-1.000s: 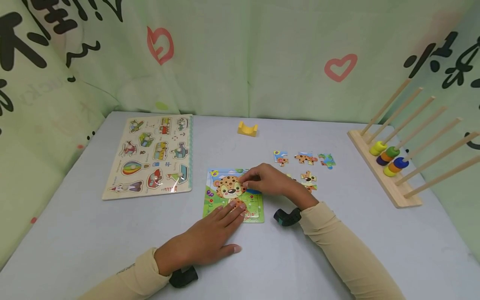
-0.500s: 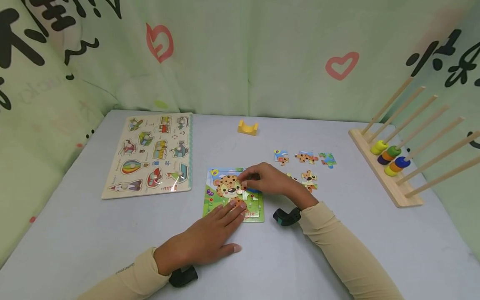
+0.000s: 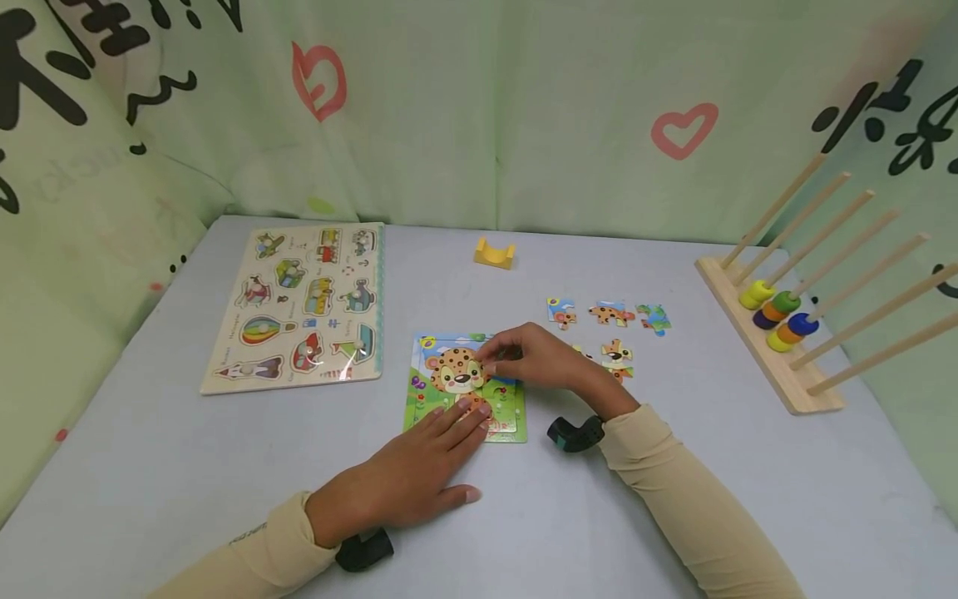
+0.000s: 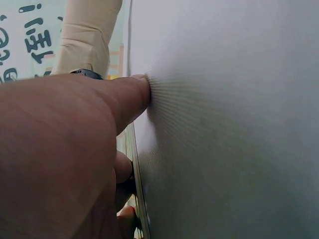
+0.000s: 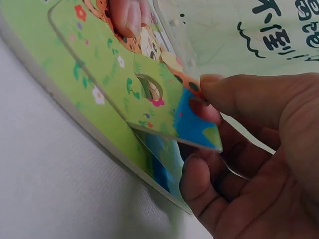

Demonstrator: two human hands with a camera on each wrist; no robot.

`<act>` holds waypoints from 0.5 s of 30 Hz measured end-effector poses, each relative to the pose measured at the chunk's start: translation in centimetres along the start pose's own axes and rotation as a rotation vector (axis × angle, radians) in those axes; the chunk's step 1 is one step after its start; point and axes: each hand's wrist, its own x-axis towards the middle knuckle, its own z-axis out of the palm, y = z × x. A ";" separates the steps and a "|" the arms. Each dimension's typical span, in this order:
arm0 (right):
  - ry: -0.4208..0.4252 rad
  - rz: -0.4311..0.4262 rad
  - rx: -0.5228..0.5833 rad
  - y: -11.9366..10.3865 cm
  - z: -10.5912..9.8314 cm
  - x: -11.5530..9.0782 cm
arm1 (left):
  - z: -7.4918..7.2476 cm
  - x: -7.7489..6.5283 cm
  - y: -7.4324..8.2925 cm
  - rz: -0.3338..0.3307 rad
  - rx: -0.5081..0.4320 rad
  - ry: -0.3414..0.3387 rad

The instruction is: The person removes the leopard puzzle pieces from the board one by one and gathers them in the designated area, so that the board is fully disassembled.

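A leopard jigsaw puzzle [image 3: 458, 378] lies in its green-edged board [image 3: 521, 416] at the middle of the table. My left hand [image 3: 419, 476] rests with straight fingers across its lower part; the thumb [image 4: 134, 94] touches the white table. At the puzzle's right side my right hand [image 3: 540, 359] pinches a puzzle piece between thumb and fingers. In the right wrist view this green and blue puzzle piece [image 5: 187, 119] tilts, its near corner raised off the board and a gap beneath it. Its far edge is partly hidden.
Several loose puzzle pieces [image 3: 609, 314] lie right of the board, some partly behind my right wrist. A pegged picture board [image 3: 295, 312] stands at left, a yellow curved block [image 3: 494, 254] at the back. Beaded wooden rods rise from a rack [image 3: 823, 401] at right.
Both hands stay nearly in place, the left on the puzzle and the right at its side. The pale patch under the right fingers half a second ago is less visible now.
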 end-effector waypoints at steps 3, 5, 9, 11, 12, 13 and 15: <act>-0.013 0.020 0.020 0.1 0.0 0.0 | 0.0 0.0 0.0 0.005 -0.003 0.005; -0.023 0.031 0.014 0.1 0.1 -0.1 | 0.0 0.0 0.0 0.008 0.000 0.010; -0.037 0.036 -0.011 0.0 0.0 -0.1 | 0.0 0.0 0.0 0.006 -0.003 0.005; -0.027 0.035 -0.018 0.0 -0.1 -0.1 | 0.0 0.0 0.0 0.001 -0.003 0.002; -0.015 0.033 -0.019 0.0 -0.1 -0.1 | 0.0 0.0 0.0 0.000 -0.005 0.001; -0.002 0.029 -0.021 -0.1 -0.2 0.0 | -0.1 0.0 0.0 -0.001 -0.004 0.001; 0.028 0.022 -0.024 -0.1 -0.5 0.0 | -0.1 -0.1 0.0 -0.003 -0.005 0.001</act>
